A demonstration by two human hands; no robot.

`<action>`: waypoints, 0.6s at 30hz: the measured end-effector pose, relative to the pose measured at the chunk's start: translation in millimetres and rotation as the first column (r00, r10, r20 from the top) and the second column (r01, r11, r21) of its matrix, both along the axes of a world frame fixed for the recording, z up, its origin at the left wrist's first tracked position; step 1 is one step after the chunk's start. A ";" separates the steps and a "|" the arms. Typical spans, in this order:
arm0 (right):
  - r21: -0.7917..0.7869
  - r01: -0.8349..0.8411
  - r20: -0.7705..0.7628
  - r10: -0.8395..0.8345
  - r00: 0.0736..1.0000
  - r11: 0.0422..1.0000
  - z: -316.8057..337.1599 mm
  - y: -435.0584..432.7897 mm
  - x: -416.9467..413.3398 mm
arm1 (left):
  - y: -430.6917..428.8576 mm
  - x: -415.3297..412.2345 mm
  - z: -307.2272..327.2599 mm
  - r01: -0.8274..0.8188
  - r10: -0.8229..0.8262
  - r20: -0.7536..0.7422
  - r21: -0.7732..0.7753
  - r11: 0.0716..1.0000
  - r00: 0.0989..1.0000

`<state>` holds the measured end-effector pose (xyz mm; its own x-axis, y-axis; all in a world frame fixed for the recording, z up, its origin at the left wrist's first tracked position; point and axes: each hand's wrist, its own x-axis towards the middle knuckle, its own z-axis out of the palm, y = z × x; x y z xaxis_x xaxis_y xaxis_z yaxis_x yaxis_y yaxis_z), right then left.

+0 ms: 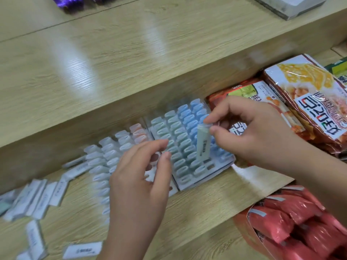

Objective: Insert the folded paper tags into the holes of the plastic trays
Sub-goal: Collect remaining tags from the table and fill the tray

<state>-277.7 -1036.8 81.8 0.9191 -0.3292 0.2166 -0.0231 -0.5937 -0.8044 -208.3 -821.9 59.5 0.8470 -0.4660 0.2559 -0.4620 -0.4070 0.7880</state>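
Note:
Two clear plastic trays lie side by side on the lower wooden shelf. The right tray [189,147] holds rows of green and blue tags in its holes. The left tray [107,162] holds white tags and a few pink ones. My right hand [249,132] pinches a pale green folded paper tag [203,143] by its top end, hanging upright over the right tray. My left hand [139,182] hovers above the gap between the trays, thumb and forefinger loosely curled, holding nothing visible.
Loose white folded tags [37,196] lie scattered on the shelf at the left. Snack bags [308,102] crowd the right side, and a box of red packets [289,222] sits below. A raised wooden shelf [112,68] runs behind the trays.

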 end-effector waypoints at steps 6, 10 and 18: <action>0.271 -0.041 -0.004 0.044 0.999 0.962 0.0 16.3 22.3 | 11.2 8.6 5.5 -0.011 0.006 -0.145 -0.032 0.999 0.989; 0.228 -0.016 -0.043 0.026 0.999 0.973 -9.6 4.5 18.2 | 11.7 7.6 1.1 0.048 -0.045 -0.060 0.052 0.997 0.997; -0.032 -0.009 -0.081 0.006 0.997 0.999 -34.7 -9.6 -12.9 | -7.1 -0.7 -21.8 0.265 -0.343 0.197 0.337 0.903 0.919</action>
<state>-290.7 -1046.3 47.1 0.9365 -0.3162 0.1518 -0.0825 -0.6193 -0.7808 -209.0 -829.1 37.7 0.5793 -0.7774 0.2451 -0.7633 -0.4118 0.4977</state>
